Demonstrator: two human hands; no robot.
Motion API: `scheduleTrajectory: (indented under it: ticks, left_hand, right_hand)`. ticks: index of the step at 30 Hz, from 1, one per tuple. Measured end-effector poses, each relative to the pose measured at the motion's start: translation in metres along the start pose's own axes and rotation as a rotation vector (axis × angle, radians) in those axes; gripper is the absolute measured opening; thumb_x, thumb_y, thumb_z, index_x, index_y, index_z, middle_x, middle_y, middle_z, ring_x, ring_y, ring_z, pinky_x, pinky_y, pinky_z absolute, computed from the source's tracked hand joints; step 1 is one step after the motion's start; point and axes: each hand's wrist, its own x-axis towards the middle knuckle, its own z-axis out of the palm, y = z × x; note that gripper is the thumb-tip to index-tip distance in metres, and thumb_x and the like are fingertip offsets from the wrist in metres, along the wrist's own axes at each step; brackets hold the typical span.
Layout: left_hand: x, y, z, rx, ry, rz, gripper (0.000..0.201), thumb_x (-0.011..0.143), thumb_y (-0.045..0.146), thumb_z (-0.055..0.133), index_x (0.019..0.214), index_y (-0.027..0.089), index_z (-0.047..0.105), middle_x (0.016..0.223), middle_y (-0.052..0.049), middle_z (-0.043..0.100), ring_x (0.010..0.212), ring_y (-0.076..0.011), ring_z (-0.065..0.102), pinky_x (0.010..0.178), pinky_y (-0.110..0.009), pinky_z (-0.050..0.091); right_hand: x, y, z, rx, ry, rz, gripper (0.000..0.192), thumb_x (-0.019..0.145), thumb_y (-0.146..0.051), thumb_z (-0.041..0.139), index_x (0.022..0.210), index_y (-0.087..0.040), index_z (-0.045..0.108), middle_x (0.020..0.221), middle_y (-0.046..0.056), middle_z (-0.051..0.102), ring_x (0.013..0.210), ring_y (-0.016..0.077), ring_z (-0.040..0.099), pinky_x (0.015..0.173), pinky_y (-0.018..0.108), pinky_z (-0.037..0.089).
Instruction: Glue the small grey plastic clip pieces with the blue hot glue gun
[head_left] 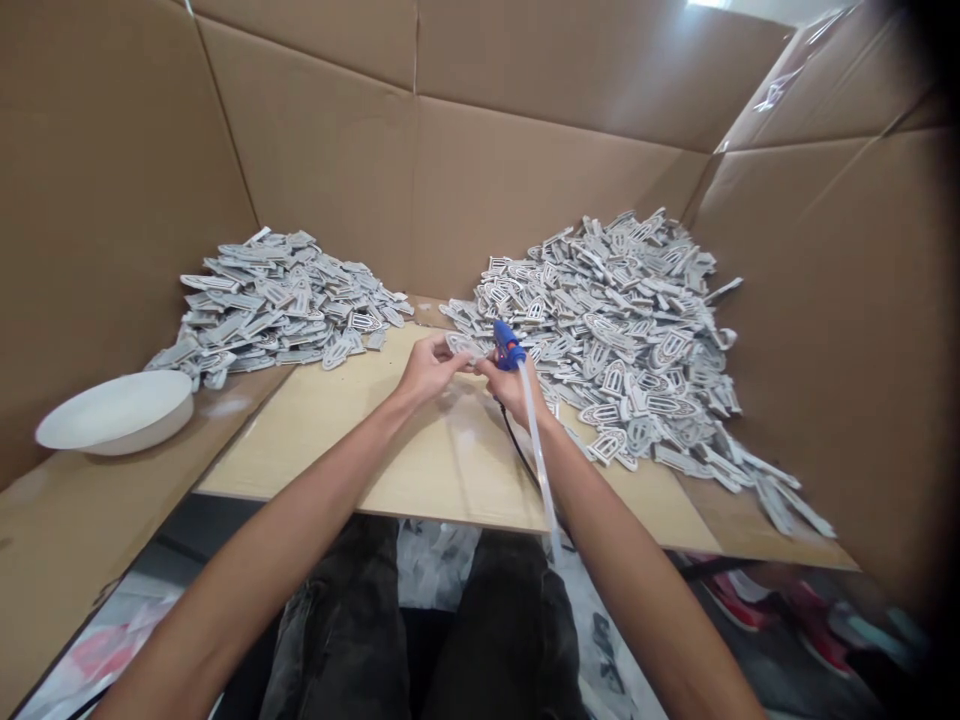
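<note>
My right hand (508,384) grips a blue glue gun (508,345) with a clear glue stick (538,450) trailing back from it and a black cord below. My left hand (427,368) pinches a small grey-white flat cut-out piece (462,347) right in front of the gun's tip. Both hands meet over the middle of a light wooden board (420,460).
A large pile of the same grey-white pieces (630,320) lies to the right, a smaller pile (277,300) to the left. A white bowl (116,410) sits far left. Cardboard walls (525,170) enclose the work area. My knees are below the board's near edge.
</note>
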Motion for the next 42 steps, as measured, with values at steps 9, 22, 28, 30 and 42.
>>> scheduleTrajectory:
  ticks: [9,22,28,30,42]
  left_hand:
    - [0.001,-0.009,0.0,0.1,-0.057,0.062,0.009,0.081,0.022,0.079,0.082,0.014,0.078,0.084,-0.007,0.08,0.08,-0.0195,0.075,0.076,-0.027,0.057]
    - [0.001,0.0,0.0,0.036,-0.053,0.003,0.013,0.076,0.023,0.085,0.08,0.014,0.076,0.084,-0.007,0.081,0.082,-0.0211,0.076,0.08,-0.031,0.062]
    - [-0.002,0.005,0.003,-0.045,-0.028,-0.076,0.022,0.071,0.023,0.09,0.075,0.013,0.071,0.076,-0.004,0.076,0.08,-0.0207,0.074,0.087,-0.038,0.065]
    - [-0.002,0.004,0.002,-0.083,0.011,-0.078,0.029,0.068,0.024,0.093,0.078,0.014,0.068,0.075,-0.003,0.074,0.08,-0.0199,0.074,0.088,-0.039,0.065]
    - [-0.004,-0.002,-0.001,0.201,-0.065,-0.04,0.034,0.078,0.043,0.088,0.072,0.017,0.068,0.058,0.002,0.059,0.051,-0.0117,0.051,0.055,-0.025,0.042]
  right_hand:
    - [-0.002,-0.001,-0.001,-0.008,0.054,0.002,0.035,0.073,-0.053,0.075,0.08,-0.025,0.055,0.06,-0.004,0.053,0.059,0.0167,0.049,0.056,0.031,0.042]
    - [-0.006,-0.008,-0.003,-0.043,0.056,-0.048,0.041,0.078,-0.061,0.074,0.081,-0.026,0.053,0.062,-0.002,0.054,0.063,0.018,0.051,0.058,0.031,0.043]
    - [-0.005,-0.012,-0.003,-0.022,0.019,-0.019,0.052,0.075,-0.069,0.08,0.078,-0.025,0.052,0.061,-0.003,0.051,0.058,0.0155,0.045,0.053,0.03,0.04]
    - [-0.004,-0.013,-0.002,0.003,0.011,-0.013,0.053,0.073,-0.069,0.082,0.078,-0.025,0.053,0.062,-0.003,0.052,0.057,0.0148,0.045,0.053,0.03,0.04]
    - [-0.002,-0.016,-0.006,0.215,-0.063,-0.013,0.059,0.068,-0.074,0.086,0.075,-0.024,0.055,0.062,-0.003,0.051,0.052,0.0117,0.039,0.049,0.029,0.034]
